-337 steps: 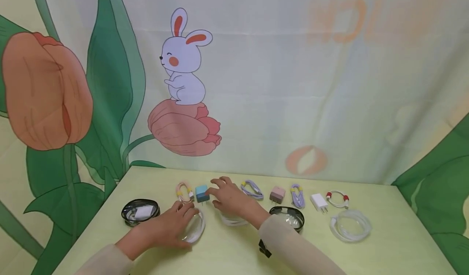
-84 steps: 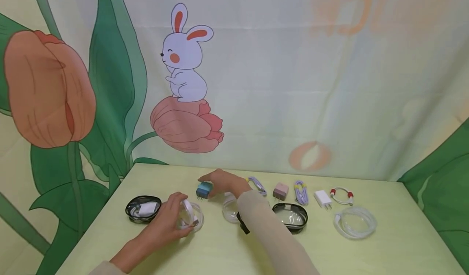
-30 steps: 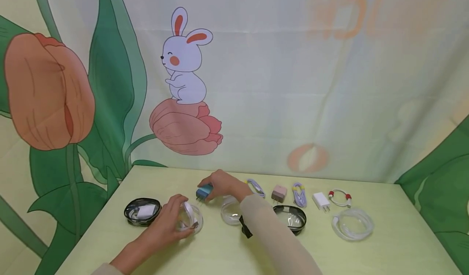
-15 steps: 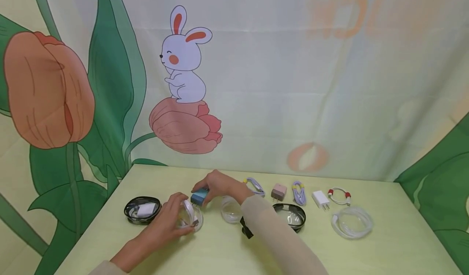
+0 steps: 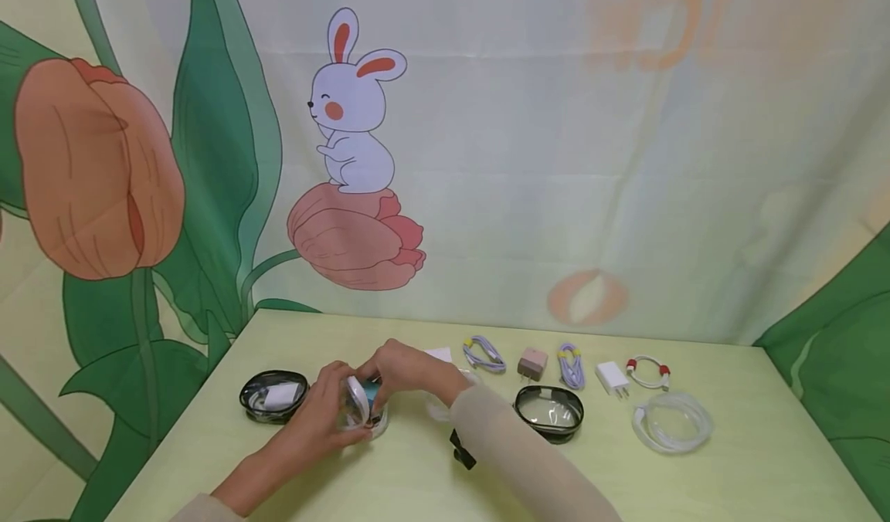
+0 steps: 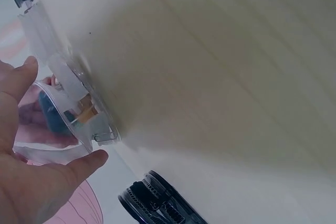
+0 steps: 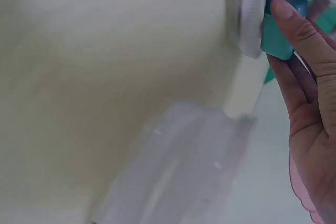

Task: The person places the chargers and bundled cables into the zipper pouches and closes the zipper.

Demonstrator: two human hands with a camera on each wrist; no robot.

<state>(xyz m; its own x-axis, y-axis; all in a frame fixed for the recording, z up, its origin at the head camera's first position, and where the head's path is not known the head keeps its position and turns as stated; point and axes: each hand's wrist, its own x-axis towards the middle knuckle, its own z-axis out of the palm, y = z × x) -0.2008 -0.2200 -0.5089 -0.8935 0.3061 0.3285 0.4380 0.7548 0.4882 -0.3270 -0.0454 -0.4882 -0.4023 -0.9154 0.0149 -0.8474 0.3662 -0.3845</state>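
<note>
A small clear case (image 5: 358, 400) with a whitish rim stands opened at the left-centre of the table. My left hand (image 5: 316, 414) holds its raised lid between thumb and fingers. My right hand (image 5: 410, 369) pinches a blue charger plug (image 5: 371, 392) at the opening of that case. In the right wrist view, thumb and fingers lie on either side of the teal-blue charger (image 7: 277, 38). Through the clear plastic in the left wrist view, the charger (image 6: 52, 114) shows dark blue, and something orange-yellow lies inside the case. The hands partly hide the case's inside.
Left stands a black-edged case (image 5: 257, 414) containing a white charger. Behind the right wrist are a second clear case (image 5: 438, 410) and a white object (image 5: 439, 354). Rightward lie purple cables (image 5: 572, 367), a pink charger (image 5: 532, 362), a black-edged case (image 5: 549, 410), a white charger (image 5: 612, 377) and another clear case (image 5: 672, 423).
The right hand has carried the blue charger from the table's back toward the viewer and left, to the opened case. The pink cable seen earliest has left its spot. The left hand stays on the case.
</note>
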